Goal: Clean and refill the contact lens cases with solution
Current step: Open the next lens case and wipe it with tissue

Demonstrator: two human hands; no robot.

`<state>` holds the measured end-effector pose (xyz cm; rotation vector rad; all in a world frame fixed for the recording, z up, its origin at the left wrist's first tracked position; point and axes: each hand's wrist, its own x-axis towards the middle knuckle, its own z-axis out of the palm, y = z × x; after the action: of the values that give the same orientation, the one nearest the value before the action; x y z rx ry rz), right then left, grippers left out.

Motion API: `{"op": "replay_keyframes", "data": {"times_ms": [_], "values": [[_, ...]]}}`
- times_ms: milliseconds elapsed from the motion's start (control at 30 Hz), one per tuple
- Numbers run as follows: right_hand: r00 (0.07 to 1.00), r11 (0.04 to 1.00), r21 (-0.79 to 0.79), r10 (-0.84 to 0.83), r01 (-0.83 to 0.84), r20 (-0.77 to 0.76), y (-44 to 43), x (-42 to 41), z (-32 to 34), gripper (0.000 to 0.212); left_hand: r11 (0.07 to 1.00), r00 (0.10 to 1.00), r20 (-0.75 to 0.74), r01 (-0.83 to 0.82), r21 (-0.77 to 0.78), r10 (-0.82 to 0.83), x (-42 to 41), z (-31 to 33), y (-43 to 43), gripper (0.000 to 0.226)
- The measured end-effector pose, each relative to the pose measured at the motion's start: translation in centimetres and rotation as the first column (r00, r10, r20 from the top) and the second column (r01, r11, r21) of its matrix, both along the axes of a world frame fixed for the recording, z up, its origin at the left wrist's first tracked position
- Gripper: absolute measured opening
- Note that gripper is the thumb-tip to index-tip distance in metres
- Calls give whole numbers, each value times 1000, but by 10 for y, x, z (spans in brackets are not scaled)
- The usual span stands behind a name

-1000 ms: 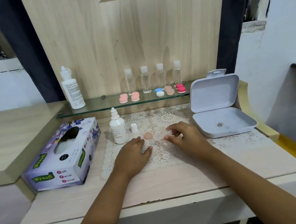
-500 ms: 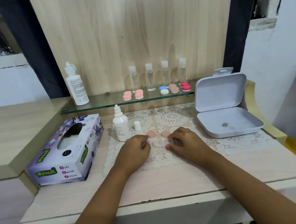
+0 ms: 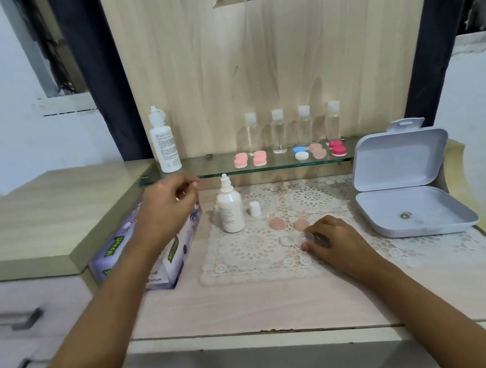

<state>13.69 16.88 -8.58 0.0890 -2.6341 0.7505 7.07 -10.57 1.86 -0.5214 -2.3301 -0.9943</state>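
Head — L hand (image 3: 166, 209) hovers, R hand (image 3: 337, 240) grips case (image 3: 293, 238).

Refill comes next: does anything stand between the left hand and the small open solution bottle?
Nothing visible does. The left hand hovers over the tissue box, just left of the solution bottle; its cap stands on the bottle's far side.
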Motion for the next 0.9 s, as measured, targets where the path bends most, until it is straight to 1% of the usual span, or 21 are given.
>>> {"op": "replay_keyframes", "data": {"times_ms": [67,133,167,300,367,500,700,767,900], "values": [[1000,1000,0,1,-1,-2,0,0,0,26,986,993,69,-82,-142,92,-21,5,-24,20],[1000,1000,5,0,0,-4,0,0,-1,27,946,983,98,-118,-302,154,-42,1,-44,20],[1000,1000,7,0,0,-5,0,-1,-1,27,926,979,111,-122,-357,172,-50,-2,-51,20],[1000,1000,15,6,-6,-10,0,-1,-1,28,863,953,241,-40,-503,185,-67,-15,-71,22],[1000,1000,17,8,-8,-12,0,-1,-1,27,811,948,256,-2,-585,187,-70,-20,-74,22],[1000,1000,3,3,-3,-25,0,-2,-3,24,783,938,269,-4,-622,218,-71,-25,-68,28],[1000,1000,0,7,-7,-31,1,-2,-3,19,636,924,244,1,-772,294,-82,-27,-66,34],[999,1000,3,10,-10,-31,1,-2,-4,19,606,916,245,3,-795,317,-84,-28,-66,34],[999,1000,-8,10,-11,-32,1,-2,-4,18,624,908,254,-9,-782,333,-83,-29,-63,30]]}}
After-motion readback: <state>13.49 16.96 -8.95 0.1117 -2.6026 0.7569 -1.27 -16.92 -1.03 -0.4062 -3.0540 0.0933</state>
